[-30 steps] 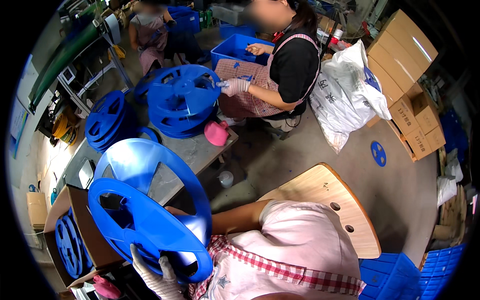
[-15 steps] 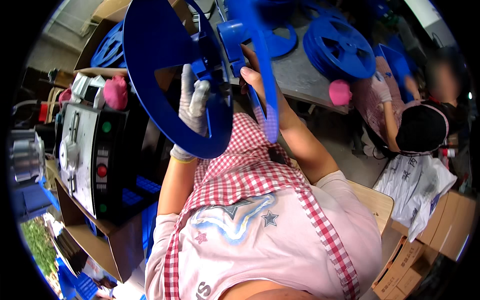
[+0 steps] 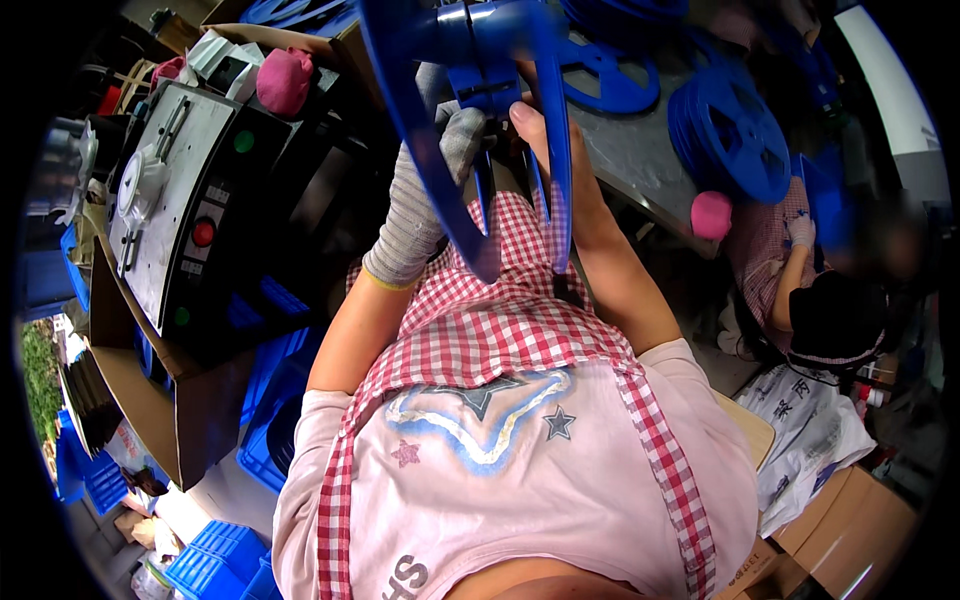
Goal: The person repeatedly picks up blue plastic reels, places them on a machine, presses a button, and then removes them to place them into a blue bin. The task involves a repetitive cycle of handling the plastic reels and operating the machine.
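Two blue plastic reel halves are in my hands above my lap, their discs upright and roughly facing each other. The left reel half point(image 3: 432, 165) is in my left hand point(image 3: 408, 205), which wears a grey knitted glove. My bare right hand point(image 3: 533, 130) holds the right reel half point(image 3: 558, 205), thumb near the hub. In the middle, the hubs point(image 3: 490, 85) come together at a visible seam; whether they are locked I cannot tell. Some fingers of both hands are hidden behind the discs.
At the right, a stack of blue reels point(image 3: 735, 130) stands on a grey table point(image 3: 640, 150), with a pink ball point(image 3: 712, 215) by its edge. A machine with a red button point(image 3: 203, 234) and a cardboard box point(image 3: 215, 415) are at the left. Another person point(image 3: 790, 265) works at the right.
The two reel halves, apart before, have come together at their hubs. My left hand has moved in toward the right one. The view has shifted as well.
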A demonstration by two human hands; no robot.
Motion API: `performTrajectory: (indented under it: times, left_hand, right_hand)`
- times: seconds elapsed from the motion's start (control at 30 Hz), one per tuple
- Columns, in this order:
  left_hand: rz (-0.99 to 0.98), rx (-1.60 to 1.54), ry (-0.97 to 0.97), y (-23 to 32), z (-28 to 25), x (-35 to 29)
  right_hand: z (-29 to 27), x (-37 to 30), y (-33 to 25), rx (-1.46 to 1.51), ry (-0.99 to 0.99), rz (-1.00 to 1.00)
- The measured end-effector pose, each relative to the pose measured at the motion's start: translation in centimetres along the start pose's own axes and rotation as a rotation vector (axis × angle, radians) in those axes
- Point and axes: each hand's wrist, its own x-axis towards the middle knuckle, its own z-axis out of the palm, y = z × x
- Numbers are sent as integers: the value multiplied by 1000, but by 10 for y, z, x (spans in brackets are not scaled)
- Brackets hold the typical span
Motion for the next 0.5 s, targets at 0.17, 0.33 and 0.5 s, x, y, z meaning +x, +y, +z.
performTrajectory:
  times: [0.17, 0.33, 0.5]
  left_hand:
    - [80, 3, -49, 1, -3, 0]
    - [64, 67, -71, 9, -6, -3]
    - [53, 17, -31, 2, -7, -5]
  right_hand:
    - [3, 0, 0, -24, -11, -36]
    - [9, -4, -8, 32, -41, 2]
    - [13, -6, -13, 42, -47, 4]
